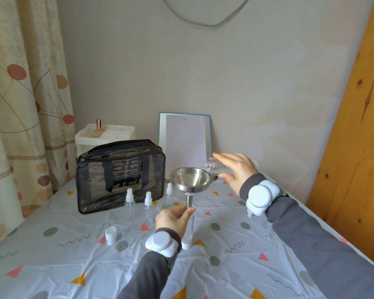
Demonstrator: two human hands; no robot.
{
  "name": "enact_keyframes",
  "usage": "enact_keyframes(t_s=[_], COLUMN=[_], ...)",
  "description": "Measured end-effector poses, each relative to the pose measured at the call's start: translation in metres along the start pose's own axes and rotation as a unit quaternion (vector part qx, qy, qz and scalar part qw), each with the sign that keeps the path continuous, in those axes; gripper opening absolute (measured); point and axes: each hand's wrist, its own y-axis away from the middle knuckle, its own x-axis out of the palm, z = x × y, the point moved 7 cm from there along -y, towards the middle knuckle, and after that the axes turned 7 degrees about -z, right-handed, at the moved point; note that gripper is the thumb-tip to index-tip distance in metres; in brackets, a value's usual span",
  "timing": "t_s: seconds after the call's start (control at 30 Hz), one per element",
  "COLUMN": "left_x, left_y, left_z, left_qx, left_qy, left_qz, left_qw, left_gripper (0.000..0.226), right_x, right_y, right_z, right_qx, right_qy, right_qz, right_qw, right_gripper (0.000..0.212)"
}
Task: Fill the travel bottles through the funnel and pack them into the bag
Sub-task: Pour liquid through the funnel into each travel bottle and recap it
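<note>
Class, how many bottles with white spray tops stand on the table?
3, all in front of the bag: left bottle, middle bottle, right bottle beside the funnel. Others may be hidden.

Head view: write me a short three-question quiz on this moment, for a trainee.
1. How many spray-topped bottles stand by the bag?
2. The left hand grips: A) the funnel by its stem; B) the bag; C) a white cap.
3. True or false: the right hand tilts a clear bottle over the funnel's bowl.

Key: 1) three; 2) A; 3) true.
</note>
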Motion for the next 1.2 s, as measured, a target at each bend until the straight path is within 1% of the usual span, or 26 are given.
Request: enact_keyframes(t_s=[0.8, 1.2], left_x=[-0.001, 0.001], left_y=[0.0, -0.002], left_z=[0.0, 0.002], left_qx=[0.006, 0.005], left_qy=[0.0, -0.004], left_qz=[-0.005, 0.001], left_qw=[1.0, 1.0], left_gripper=[0.035, 0.037], right_x=[0.004, 0.008], right_y=[0.001, 0.005], right_z=[-0.001, -0.011], right_qx=[-0.005, 0.045], right_qy=[-0.008, -0.092], right_qz=[-0.006, -0.022], right_qw=[1.0, 0.994], right_gripper=[0.056, 0.056])
